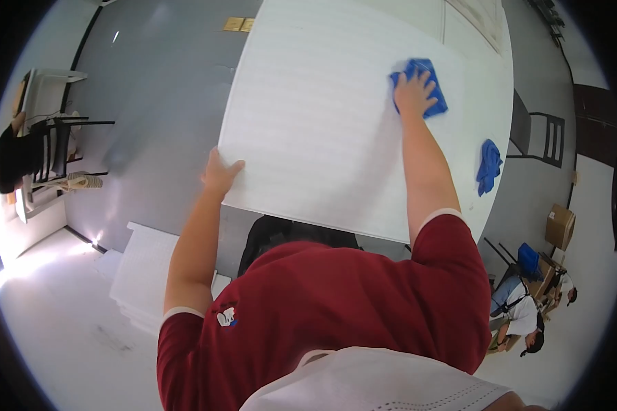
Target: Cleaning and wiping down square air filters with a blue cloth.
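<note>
A large white panel [308, 113] lies before me on a white table [455, 169]. My right hand [414, 93] presses with spread fingers on a blue cloth [434, 105], laid flat on the white surface near the panel's far right. At the panel's left edge is my left hand [222, 172], its thumb on top and its fingers over the side, gripping the edge. A second blue cloth [488, 168] lies crumpled near the right edge of the table, touched by neither hand.
White sheets [144, 272] are stacked at the lower left. A black chair [540, 136] stands right of the table, with a cardboard box [560, 226] beyond. People sit at the far left and lower right. Something black [277, 231] is below the panel's near edge.
</note>
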The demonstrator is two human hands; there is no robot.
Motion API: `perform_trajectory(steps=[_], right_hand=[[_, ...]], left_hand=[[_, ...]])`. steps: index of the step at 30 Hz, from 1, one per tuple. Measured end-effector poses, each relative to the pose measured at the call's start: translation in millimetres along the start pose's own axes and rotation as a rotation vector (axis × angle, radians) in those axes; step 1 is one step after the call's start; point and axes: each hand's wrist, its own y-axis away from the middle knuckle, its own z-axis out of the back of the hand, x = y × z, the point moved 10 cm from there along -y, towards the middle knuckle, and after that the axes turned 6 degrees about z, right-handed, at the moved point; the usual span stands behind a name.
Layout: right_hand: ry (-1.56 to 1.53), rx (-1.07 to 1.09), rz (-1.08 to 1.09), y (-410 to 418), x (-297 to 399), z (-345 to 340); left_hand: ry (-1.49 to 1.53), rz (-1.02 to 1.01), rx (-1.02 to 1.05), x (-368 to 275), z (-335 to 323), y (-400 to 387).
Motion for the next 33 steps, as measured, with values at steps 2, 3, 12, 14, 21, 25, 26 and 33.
perform_trajectory(steps=[2,3,12,14,21,25,26,33], right_hand=[[-0.010,-0.041,0.128,-6.5,68.8,-8.1],[-0.008,-0.075,0.211,-7.1,105.4,-13.2],[-0.240,0.340,1.100,144.7,420.4,-47.5],[-0.658,0.529,1.006,181.0,430.2,-34.1],[-0.473,0.055,1.023,116.6,389.2,10.2],[-0.500,-0.204,0.500,32.3,253.9,51.0],[-0.417,-0.242,0.554,20.7,224.5,44.1],[-0.054,-0.072,0.517,62.8,227.5,-24.7]], left_hand=[[-0.015,-0.015,-0.016,4.4,-2.4,-3.3],[-0.035,-0.032,-0.020,4.5,-4.5,-4.7],[-0.136,0.010,-0.035,-6.3,4.4,7.3],[-0.123,-0.005,-0.016,-7.0,-2.3,3.1],[-0.116,0.023,0.038,-2.9,-0.7,3.2],[-0.111,0.016,0.014,-9.0,3.4,6.5],[-0.117,0.004,-0.008,-11.4,4.2,6.2],[-0.127,-0.005,-0.005,-18.5,5.6,10.7]])
